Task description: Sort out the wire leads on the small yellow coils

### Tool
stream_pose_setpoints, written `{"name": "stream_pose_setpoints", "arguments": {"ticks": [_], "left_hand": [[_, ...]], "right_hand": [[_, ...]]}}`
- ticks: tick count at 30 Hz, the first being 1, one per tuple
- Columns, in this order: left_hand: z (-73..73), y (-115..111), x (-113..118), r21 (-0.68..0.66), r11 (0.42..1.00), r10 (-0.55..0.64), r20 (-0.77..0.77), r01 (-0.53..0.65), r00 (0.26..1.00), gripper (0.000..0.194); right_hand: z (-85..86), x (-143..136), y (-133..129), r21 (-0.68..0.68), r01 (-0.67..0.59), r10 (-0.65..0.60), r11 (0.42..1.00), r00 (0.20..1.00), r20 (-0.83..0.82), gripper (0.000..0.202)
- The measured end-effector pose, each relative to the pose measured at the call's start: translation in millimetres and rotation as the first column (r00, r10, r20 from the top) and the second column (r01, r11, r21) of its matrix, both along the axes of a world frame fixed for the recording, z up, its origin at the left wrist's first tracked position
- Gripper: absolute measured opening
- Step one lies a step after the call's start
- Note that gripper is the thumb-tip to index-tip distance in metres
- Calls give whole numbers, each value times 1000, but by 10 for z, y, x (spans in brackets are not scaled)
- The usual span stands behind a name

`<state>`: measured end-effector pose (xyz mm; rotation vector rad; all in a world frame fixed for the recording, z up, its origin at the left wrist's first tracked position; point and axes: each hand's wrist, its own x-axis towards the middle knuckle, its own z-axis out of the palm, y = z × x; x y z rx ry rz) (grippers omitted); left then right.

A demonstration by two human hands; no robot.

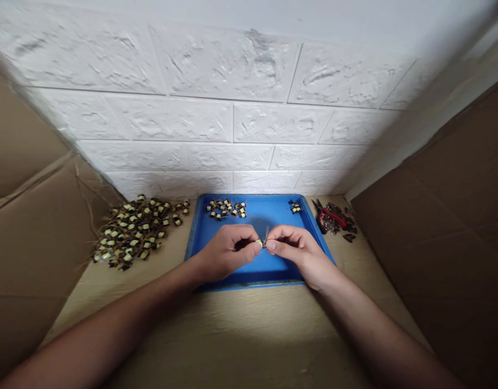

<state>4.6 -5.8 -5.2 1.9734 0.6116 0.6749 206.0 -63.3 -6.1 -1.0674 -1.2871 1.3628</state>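
Over the blue tray (249, 280), my left hand (230, 249) pinches a small component (259, 243) with a yellow-green wrap. Fingertips of my right hand (295, 247) are closed at the component's right side, on thin wires (266, 233) that point upward. Both hands nearly touch at the middle of the tray. Behind my left hand, a group of similar yellow and black components (225, 208) lies at the tray's back left. A smaller cluster (294, 207) rests at its back right.
A large pile of like components (137, 229) covers the table left of the tray. Red-handled pliers (332, 216) lie to the right among small dark and clear pieces (349, 236). Cardboard panels (33, 227) flank both sides, and a white brick-patterned wall (200, 121) stands behind.
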Motion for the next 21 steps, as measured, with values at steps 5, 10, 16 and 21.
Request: {"name": "stream_pose_setpoints", "arguments": {"ticks": [5, 10, 16, 21], "left_hand": [[5, 18, -1, -35, 997, -74, -14, 73, 997, 27], [4, 12, 3, -37, 995, -96, -32, 95, 995, 28], [29, -26, 13, -37, 998, -57, -91, 54, 994, 27], [30, -26, 17, -49, 996, -76, -81, 72, 994, 29]], "right_hand": [[-33, -14, 17, -4, -32, 32, 999, 999, -18, 18], [-13, 16, 14, -40, -98, 96, 994, 994, -61, 16], [0, 29, -5, 3, -68, 68, 998, 997, -42, 12], [8, 28, 3, 64, -67, 63, 996, 995, 72, 11]]}}
